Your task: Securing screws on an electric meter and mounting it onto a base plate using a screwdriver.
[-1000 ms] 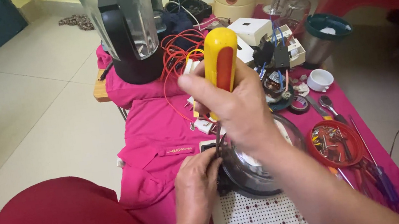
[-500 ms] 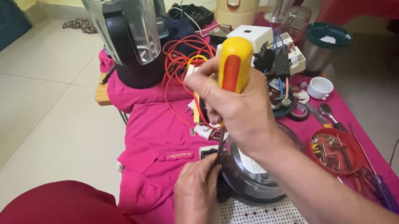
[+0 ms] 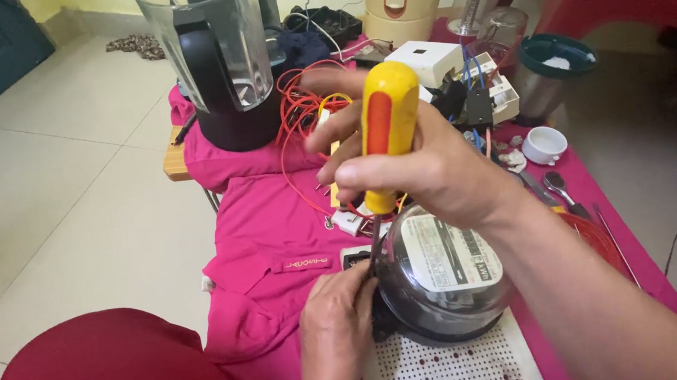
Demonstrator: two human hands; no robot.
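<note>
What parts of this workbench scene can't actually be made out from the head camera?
- Screwdriver tip: hidden where the left hand pinches it against the dark domed part.
- What the tip touches: covered by the left hand's fingers.
- Perforated white board: cut off by the bottom edge.
- Right hand hides part of the red wires.
- Small parts beside the white cup: too small to tell.

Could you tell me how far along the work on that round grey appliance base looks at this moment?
Done: the domed grey base sits on a perforated white board on the pink cloth. In hand: the right hand drives a yellow-handled screwdriver at its left edge while the left hand steadies the tip. Left: the housing looks closed; the red wires lie unattached behind.
</note>
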